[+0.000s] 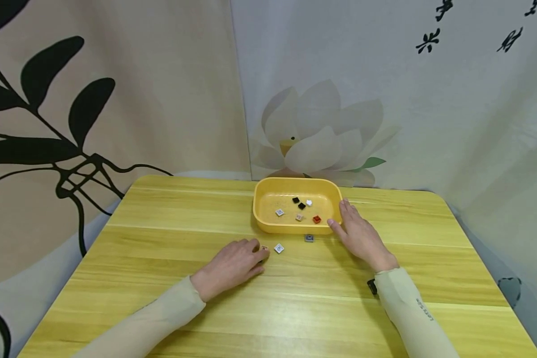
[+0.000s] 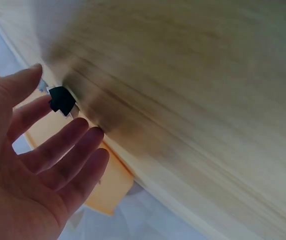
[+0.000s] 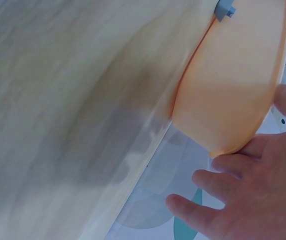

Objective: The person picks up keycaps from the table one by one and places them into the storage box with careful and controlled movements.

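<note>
Left hand: at lower centre of the head view, the left hand [image 1: 232, 266] reaches low over the bench [image 1: 465, 288]; its fingers are loosely bent, with thumb and forefinger parted around a black piece [image 2: 63, 101]; whether either touches it I cannot tell.
Right hand: the right hand [image 1: 362, 237] lies against the yellow tray [image 1: 291, 229], fingers extended along its right end and thumb at the near corner, not curled round it; probably this steadies the light-looking tray against sliding.
Tray: upright at the centre of the frame, near the bench's far edge, seemingly placed there so both hands can reach it.
Inside: two black tiles [image 1: 302, 206], a white flower-like piece, a white tile, a pinkish tile and a red piece [image 1: 316, 219], scattered apart.
Outside: a grey piece [image 1: 310, 238] just beside the near wall; a white piece [image 1: 279, 248] and a pinkish piece [image 1: 264, 247] near the left fingertips, conveniently within their reach.
</note>
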`<state>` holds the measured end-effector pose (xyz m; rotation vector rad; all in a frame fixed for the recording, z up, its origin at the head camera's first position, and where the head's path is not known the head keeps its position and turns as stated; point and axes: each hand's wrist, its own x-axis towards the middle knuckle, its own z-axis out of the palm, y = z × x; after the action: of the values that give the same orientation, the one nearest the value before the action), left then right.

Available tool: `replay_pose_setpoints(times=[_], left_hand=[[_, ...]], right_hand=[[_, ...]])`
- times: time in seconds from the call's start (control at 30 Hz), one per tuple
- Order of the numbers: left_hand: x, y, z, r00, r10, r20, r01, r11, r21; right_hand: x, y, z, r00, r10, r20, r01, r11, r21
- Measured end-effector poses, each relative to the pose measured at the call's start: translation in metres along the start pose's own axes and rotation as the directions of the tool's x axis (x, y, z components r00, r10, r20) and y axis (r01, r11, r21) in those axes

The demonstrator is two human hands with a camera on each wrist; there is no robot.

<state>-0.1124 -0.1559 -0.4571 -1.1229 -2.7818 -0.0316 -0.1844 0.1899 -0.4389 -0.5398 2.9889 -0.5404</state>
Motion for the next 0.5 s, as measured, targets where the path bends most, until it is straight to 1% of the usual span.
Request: replay_pose_setpoints(times=[0.1, 0.23, 0.5], left_hand=[[0.0004, 0.0005, 0.0016, 1.0, 0.015, -0.027, -0.014, 1.0, 0.016], [0.0014, 0.0007, 0.0031, 0.998, 0.034, -0.059, -0.033, 0.999, 0.01], [0.0012, 0.0012, 0.0011, 0.998, 0.052, -0.03, -0.053, 0.998, -0.015]], right_hand=[[0.0004, 0.0, 0.0002, 1.0, 0.001, 0.001, -0.001, 1.0, 0.0], [0.0006, 0.0002, 0.0005, 1.0, 0.001, 0.004, -0.001, 1.0, -0.002], [0.0005, 0.0002, 0.0003, 1.0, -0.002, 0.001, 0.002, 1.0, 0.004]])
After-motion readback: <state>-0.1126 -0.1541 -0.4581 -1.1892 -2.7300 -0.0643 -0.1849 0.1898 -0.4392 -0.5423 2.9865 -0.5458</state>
